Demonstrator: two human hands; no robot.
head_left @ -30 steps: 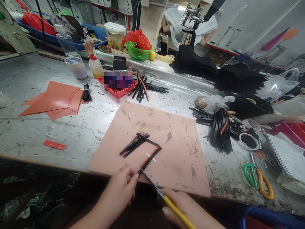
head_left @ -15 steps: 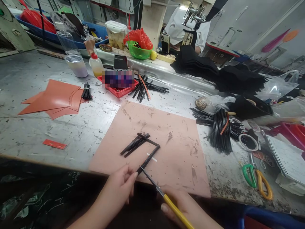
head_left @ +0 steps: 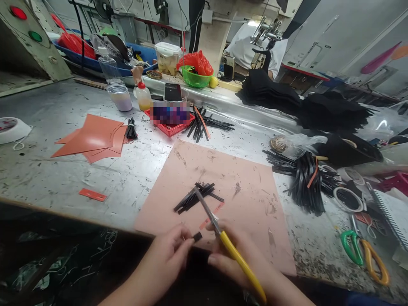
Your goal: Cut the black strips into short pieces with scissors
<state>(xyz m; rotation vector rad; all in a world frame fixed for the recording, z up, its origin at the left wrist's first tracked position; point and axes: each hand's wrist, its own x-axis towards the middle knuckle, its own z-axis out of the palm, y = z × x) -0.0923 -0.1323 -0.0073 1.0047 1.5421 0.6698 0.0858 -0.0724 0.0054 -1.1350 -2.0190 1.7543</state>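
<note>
My left hand (head_left: 177,250), near the front edge of the pink mat (head_left: 251,199), pinches a short black strip (head_left: 197,236) between thumb and fingers. In my right hand (head_left: 239,255) is a pair of scissors (head_left: 234,253) with a yellow handle. The blades look closed, and their tip reaches over the small pile of black strips (head_left: 191,202) on the mat. Between the blades and the mat's front lies a reddish marked strip (head_left: 219,208), partly covered by the scissors.
Orange sheets (head_left: 98,136) and a tied black bundle (head_left: 131,129) lie at left. Behind the mat stands a red basket (head_left: 168,129) beside loose black strips (head_left: 204,125). Right of it are a large strip bundle (head_left: 306,182) and green-and-orange-handled scissors (head_left: 352,246). A person in white sits beyond.
The long folded black strip has left my left hand, which now holds only a short piece. The scissors' tip has moved forward onto the strip pile. My view has shifted left.
</note>
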